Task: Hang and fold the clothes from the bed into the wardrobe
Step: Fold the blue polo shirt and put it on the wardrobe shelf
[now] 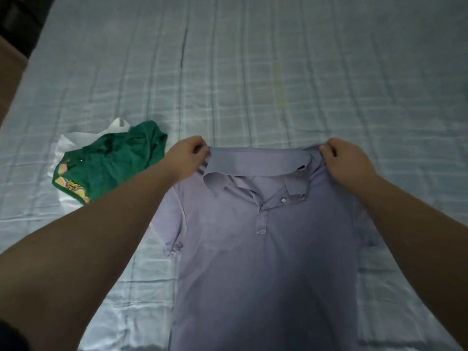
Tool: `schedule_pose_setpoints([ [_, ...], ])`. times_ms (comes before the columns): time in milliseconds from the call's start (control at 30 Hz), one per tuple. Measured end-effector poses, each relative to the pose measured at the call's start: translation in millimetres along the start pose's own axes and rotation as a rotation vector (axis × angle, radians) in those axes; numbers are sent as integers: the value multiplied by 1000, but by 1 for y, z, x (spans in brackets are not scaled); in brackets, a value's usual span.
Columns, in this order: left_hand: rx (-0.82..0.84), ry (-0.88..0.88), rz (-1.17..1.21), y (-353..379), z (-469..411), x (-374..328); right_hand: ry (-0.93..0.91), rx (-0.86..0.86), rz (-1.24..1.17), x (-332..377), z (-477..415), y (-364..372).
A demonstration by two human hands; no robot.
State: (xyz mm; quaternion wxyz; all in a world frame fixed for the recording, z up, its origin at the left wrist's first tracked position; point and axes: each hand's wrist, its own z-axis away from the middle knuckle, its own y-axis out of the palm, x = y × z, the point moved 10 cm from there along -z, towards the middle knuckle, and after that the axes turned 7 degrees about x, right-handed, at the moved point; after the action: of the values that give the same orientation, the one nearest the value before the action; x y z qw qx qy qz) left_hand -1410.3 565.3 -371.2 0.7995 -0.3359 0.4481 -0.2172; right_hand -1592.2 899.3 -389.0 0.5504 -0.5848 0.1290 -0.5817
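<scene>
A lavender polo shirt (266, 262) lies front side up on the bed, its collar spread toward the far side and its placket unbuttoned. My left hand (186, 157) pinches the shirt's left shoulder beside the collar. At the other shoulder, my right hand (345, 162) pinches the fabric the same way. Both sleeves hang loose beside the body of the shirt. A crumpled green garment (111, 165) with yellow patterned trim lies to the left, apart from the shirt.
The bed (278, 72) is covered by a pale blue checked sheet with creases. A white cloth (73, 140) lies under the green garment. A brown surface (10, 72) and dark furniture show past the bed's far left corner.
</scene>
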Motion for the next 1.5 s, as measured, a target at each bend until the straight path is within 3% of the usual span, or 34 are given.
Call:
schedule_pose_setpoints([
  [133, 0, -39, 85, 41, -55, 29, 19, -35, 21, -31, -47, 39],
  [333, -90, -25, -72, 76, -118, 61, 10, -103, 175, -54, -100, 84],
  [633, -260, 128, -367, 98, -158, 71, -45, -198, 448, -67, -127, 105],
  [867, -232, 124, -281, 99, -157, 82, 27, -170, 240, -75, -121, 99],
  [1033, -297, 126, -22, 80, -126, 71, -164, -234, -57, -30, -94, 79],
  [1133, -200, -22, 109, 97, -109, 73, 28, -95, -172, -25, -95, 95],
  [1200, -84, -71, 109, 115, -103, 73, 179, 21, -135, -26, -93, 113],
  [1267, 8, -57, 27, 132, -99, 68, 197, 84, -41, -18, -88, 129],
  [1400, -76, -46, -98, 131, -102, 64, 202, 61, -25, -16, -86, 143],
  [1500, -110, -12, 13, 127, -109, 67, 247, 6, -51, -30, -92, 131],
])
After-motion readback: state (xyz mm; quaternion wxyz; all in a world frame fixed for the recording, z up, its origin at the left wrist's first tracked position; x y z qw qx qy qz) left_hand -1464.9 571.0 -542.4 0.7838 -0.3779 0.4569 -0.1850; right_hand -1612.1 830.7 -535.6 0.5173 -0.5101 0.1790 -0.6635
